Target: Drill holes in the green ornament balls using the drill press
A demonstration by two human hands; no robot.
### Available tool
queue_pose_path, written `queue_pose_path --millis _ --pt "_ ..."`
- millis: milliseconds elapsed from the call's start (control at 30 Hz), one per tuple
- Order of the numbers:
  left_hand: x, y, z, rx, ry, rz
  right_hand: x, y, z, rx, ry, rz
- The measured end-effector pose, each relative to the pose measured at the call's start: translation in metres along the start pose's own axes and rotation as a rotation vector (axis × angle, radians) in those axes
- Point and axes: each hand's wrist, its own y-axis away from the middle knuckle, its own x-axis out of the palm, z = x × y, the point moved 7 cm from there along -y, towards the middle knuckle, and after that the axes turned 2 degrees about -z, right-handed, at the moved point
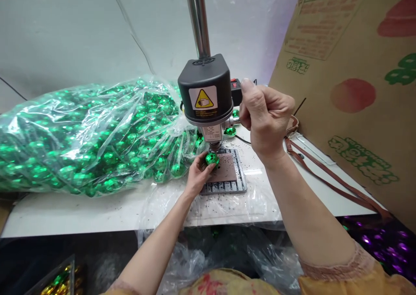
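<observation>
A small bench drill press point(204, 85) with a black motor housing and a yellow warning label stands on the table. Under its chuck, my left hand point(197, 173) pinches a shiny green faceted ball point(212, 159) between thumb and fingers. Below the ball lie a brownish pad point(225, 171) and the slotted grey base plate point(241, 183), sprinkled with dark bits. To the right of the housing, my right hand point(267, 115) is closed in a fist around the feed lever; the grip itself is mostly hidden inside the fingers.
On the left a large clear bag point(87, 134) bulges with green balls. A big cardboard box point(351, 91) rises at the right, with a brown strap point(334, 186) beside it. Crumpled clear plastic hangs over the front of the white table point(81, 212). Purple shiny pieces point(383, 243) are lower right.
</observation>
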Motion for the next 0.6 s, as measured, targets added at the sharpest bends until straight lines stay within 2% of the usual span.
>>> queue_pose_path --millis 167,600 --pt "0.006 0.0 -0.001 0.017 -0.015 0.072 0.001 0.001 0.002 -0.004 0.001 0.006" --pt "0.014 0.002 -0.001 0.012 -0.048 0.132 0.002 0.001 0.005 -0.015 -0.008 0.023"
